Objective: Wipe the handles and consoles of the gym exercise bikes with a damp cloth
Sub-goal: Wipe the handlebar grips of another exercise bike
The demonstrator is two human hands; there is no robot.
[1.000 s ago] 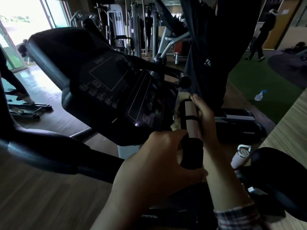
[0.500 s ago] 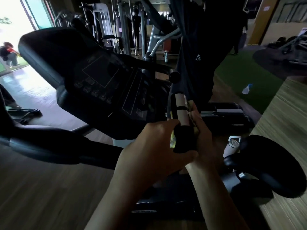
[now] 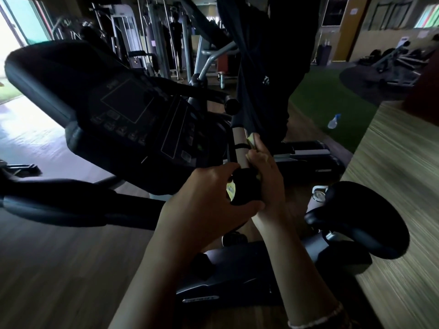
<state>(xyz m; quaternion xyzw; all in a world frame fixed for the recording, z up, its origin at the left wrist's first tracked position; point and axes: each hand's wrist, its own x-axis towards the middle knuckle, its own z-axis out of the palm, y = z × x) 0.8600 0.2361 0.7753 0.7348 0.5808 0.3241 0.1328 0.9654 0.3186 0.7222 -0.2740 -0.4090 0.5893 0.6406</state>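
Note:
The exercise bike's dark console [image 3: 133,119] fills the upper left of the head view. Just right of it a handle [image 3: 240,148] stands upright, with a pale metal sensor section above a black foam grip. My left hand [image 3: 209,200] grips the black foam part from the left. My right hand [image 3: 266,172] wraps the handle from the right and holds a yellowish cloth [image 3: 251,140] against it. Small bits of cloth show above the fingers and between the two hands; the remainder is hidden.
A long black handlebar [image 3: 71,207] crosses the lower left. The bike's seat [image 3: 365,217] is at right, with a white bottle [image 3: 317,198] beside it. A spray bottle [image 3: 333,121] stands on the green turf. Dark clothing [image 3: 266,55] hangs from another machine behind the handle.
My right hand with the cloth has slid down the handle from the pale section toward the black grip. My left hand has kept its hold. The view has shifted slightly.

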